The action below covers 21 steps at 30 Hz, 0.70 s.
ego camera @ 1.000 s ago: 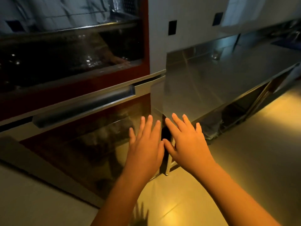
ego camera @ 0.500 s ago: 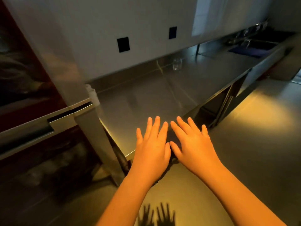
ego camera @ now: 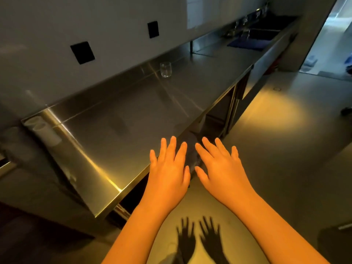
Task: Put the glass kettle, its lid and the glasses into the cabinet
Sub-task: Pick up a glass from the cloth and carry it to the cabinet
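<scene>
Left hand (ego camera: 168, 173) and right hand (ego camera: 219, 168) held out flat, holding nothing, over the steel counter (ego camera: 118, 115) edge; one glass (ego camera: 166, 69) stands upright near the wall

I am looking along a long steel counter (ego camera: 123, 119) that is running beside a grey wall (ego camera: 57, 20), which is carrying a near black square plate (ego camera: 82, 52) and a far black square plate (ego camera: 153, 29). At the far end a blue mat (ego camera: 247, 43) is lying just this side of a dark sink (ego camera: 266, 33). Warm yellow light is pooling on the floor (ego camera: 276, 111).
</scene>
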Tool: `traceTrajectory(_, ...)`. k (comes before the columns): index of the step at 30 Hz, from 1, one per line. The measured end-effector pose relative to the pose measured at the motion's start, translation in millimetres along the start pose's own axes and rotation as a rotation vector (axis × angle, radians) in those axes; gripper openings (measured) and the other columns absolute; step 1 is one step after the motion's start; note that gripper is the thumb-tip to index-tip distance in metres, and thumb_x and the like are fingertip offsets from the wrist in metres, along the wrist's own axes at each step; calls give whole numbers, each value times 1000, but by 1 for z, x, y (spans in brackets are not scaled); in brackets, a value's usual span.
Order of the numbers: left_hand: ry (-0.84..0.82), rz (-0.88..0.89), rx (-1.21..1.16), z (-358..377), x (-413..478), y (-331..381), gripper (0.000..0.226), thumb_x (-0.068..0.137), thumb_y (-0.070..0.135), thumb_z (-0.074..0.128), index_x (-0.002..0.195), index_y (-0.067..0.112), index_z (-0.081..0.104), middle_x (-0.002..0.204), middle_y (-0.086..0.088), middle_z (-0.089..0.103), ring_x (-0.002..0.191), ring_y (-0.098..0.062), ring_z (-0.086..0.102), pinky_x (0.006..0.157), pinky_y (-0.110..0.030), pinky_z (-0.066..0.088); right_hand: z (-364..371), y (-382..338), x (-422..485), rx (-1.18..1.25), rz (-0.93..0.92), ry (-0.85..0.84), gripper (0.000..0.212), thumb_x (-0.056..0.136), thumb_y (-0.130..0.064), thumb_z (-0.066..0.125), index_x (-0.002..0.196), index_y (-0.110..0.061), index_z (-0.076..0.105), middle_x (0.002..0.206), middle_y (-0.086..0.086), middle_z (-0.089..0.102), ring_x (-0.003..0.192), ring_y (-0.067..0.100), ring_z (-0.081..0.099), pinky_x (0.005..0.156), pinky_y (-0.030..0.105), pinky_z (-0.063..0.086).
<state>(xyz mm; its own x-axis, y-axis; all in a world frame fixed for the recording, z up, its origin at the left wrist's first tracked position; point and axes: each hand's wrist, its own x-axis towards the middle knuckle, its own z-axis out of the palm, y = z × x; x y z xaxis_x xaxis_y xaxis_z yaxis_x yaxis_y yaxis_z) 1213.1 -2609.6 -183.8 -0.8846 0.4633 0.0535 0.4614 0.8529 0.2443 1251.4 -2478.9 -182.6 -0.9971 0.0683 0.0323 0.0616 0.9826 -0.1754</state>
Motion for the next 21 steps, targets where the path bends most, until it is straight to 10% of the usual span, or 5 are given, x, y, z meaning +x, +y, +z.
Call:
traceTrajectory(13,21,188,-50,3,182,6,55,100,31,30,149,25,5,157,3,-5,143,-15,-14,114,-42,-5,-25,73,150,8,133,79,59,97,-37,37,149,-24,11,158,0,3,144,25,-1,114,50,4)
traceTrajectory(19,-8,239,-61,7,253,16,56,99,31,31,149,25,6,157,3,-3,143,-15,-13,114,-41,-5,-24,108,206,-13,152,176,62,74,-28,75,129,-12,54,138,13,49,125,39,45,94,64,35)
traceTrajectory(21,-30,256,-69,12,273,25,56,99,32,31,149,25,5,157,3,-4,143,-15,-14,114,-41,-6,-26,123,219,-8,181,147,61,87,-32,59,142,-18,36,151,7,29,139,33,25,107,58,21)
